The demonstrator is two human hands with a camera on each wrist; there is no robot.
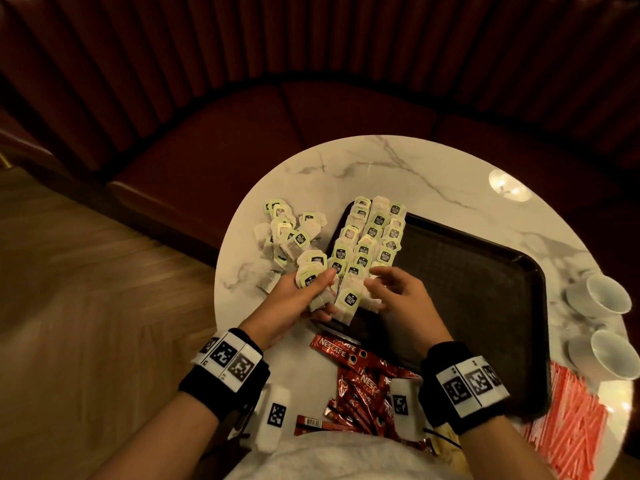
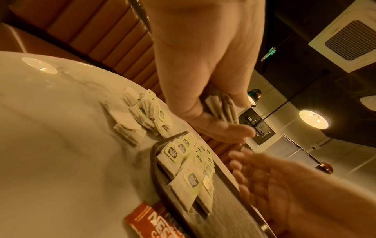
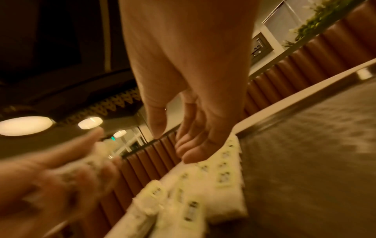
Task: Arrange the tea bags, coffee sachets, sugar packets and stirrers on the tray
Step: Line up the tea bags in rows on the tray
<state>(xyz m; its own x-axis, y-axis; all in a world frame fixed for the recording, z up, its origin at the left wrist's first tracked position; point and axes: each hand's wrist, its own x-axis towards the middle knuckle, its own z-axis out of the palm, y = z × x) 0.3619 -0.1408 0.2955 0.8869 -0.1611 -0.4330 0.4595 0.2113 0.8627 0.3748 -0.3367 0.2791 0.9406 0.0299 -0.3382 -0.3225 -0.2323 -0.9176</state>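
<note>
Marble table (image 1: 433, 174): L hand (image 1: 294, 303) grips tea bags (image 1: 313, 275), R hand (image 1: 398, 296) loose, 2 cups (image 1: 602, 299) nearby.

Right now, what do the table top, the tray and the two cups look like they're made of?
Table top: looks like polished marble or a marble-look surface, white with grey veins and a glossy lamp reflection. Tray: probably dark plastic, with a matte textured floor and a raised rim. Cups: likely glazed ceramic, plain white and smooth, lying on their sides.
</note>
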